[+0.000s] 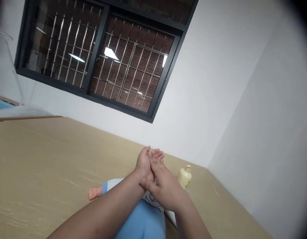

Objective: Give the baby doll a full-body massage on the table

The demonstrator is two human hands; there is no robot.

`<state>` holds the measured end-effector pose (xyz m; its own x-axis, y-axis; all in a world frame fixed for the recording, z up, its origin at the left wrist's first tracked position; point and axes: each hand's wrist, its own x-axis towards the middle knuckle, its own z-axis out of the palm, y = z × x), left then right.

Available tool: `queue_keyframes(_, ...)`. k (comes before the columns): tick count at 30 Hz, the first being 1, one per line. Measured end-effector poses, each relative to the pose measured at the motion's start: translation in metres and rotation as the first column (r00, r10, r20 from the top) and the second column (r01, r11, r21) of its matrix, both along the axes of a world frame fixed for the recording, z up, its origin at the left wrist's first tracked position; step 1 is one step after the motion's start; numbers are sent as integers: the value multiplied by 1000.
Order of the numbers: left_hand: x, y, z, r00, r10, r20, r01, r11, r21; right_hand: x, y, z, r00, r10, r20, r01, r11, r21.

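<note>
The grip is two bare hands brought together: the right hand (165,186) lies over the left hand (144,164), with palms apparently facing, fingers mostly extended and neither closed around an object. Laying one over the other seems meant to bring the palms into broad contact, with the right thumb near the left wrist perhaps steadying the pair. Beneath the forearms, a doll (145,217) in light-blue clothing lies on the worktop (56,156), one small arm stretched out to the left; its head is not visible. Lying down probably keeps it stable without a hand to hold it, leaving both hands free. Just beyond the right hand stands a pale yellow bottle (184,178), upright and partly hidden, its top uppermost; that spot looks chosen for easy reach while staying off the doll. Behind them, the wall (198,99) bounds the far edge.
</note>
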<state>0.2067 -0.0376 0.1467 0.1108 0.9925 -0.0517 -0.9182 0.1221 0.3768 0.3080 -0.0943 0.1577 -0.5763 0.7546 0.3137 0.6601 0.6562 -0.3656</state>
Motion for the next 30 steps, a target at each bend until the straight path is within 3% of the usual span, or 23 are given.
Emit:
queue_keyframes(10, -22, 3, 8, 990, 97, -104, -96, 995, 14, -7, -12, -1, 1000, -23, -21, 23, 1000, 12)
queue_keyframes(18, -23, 4, 5, 993, 82, -82, -79, 996, 43, -7, -31, 13, 992, 54, -111, -54, 999, 2)
queue_keyframes(30, -6, -3, 3, 999, 23, -29, -24, 1000, -17, -3, -6, 7, 1000, 17, -15, -17, 1000, 2)
